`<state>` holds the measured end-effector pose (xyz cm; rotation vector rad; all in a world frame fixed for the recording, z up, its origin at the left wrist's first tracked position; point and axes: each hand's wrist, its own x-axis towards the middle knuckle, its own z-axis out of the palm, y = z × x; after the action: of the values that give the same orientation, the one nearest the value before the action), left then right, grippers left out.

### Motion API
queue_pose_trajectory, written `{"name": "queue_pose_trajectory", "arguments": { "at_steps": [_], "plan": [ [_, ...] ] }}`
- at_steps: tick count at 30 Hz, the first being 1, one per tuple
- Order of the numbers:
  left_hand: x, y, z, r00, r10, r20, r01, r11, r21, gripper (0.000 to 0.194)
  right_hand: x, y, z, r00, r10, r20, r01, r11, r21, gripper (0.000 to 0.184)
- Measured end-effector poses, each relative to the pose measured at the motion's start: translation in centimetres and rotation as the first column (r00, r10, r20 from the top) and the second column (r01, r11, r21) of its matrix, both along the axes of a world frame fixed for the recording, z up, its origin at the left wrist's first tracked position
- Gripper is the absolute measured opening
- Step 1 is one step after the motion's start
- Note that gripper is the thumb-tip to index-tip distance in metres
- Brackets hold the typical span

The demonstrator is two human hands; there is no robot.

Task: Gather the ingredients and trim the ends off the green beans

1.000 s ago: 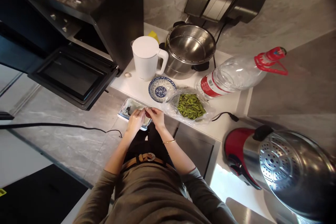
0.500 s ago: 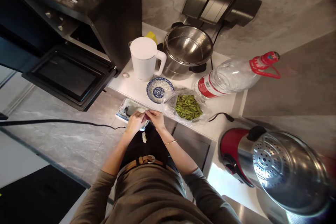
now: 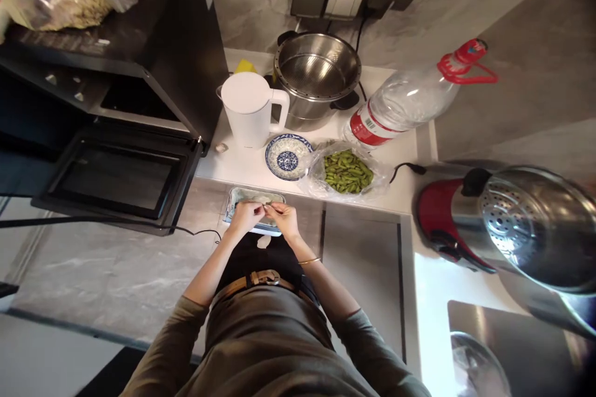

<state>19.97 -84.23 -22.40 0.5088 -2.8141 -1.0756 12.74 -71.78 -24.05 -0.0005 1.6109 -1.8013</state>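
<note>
My left hand and my right hand meet fingertip to fingertip, both closed in a pinch. A small thing sits between the fingertips, too small to name. Under them is a white and blue bin with a crumpled liner. A pale flat scrap shows against the dark trousers just below the bin. On the counter beyond my hands stand a blue-patterned plate and an open clear bag of green bean pods. A small pale bulb-like piece lies left of the plate.
A white jug, a steel pot and a large bottle stand farther back. At left, an oven door hangs open, with a cable near it. A red and steel appliance stands at right beside the sink.
The view has turned, so the counter things sit differently in it. My hands remain together above the bin, the fingers slightly shifted. A reddish thing seen between them earlier no longer shows.
</note>
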Motion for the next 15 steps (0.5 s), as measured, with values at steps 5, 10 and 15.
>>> {"name": "queue_pose_trajectory", "arguments": {
  "at_steps": [5, 10, 15],
  "plan": [
    [-0.3, -2.1, -0.3, 0.994, -0.028, 0.106, -0.001, 0.964, 0.268, 0.024, 0.7, -0.2, -0.7, 0.999, -0.012, 0.047, 0.014, 0.999, -0.035, 0.037],
    [-0.8, -2.5, -1.0, 0.993, -0.021, 0.118, -0.021, 0.940, 0.340, 0.025, 0.8, -0.2, -0.8, 0.989, -0.065, 0.135, 0.077, 0.993, -0.085, 0.039],
    [-1.2, -1.8, -1.4, 0.999, -0.038, 0.009, 0.037, 0.997, 0.071, 0.019, 1.3, -1.1, -1.2, 0.928, -0.190, 0.321, 0.239, 0.963, -0.122, 0.037]
  ]
}}
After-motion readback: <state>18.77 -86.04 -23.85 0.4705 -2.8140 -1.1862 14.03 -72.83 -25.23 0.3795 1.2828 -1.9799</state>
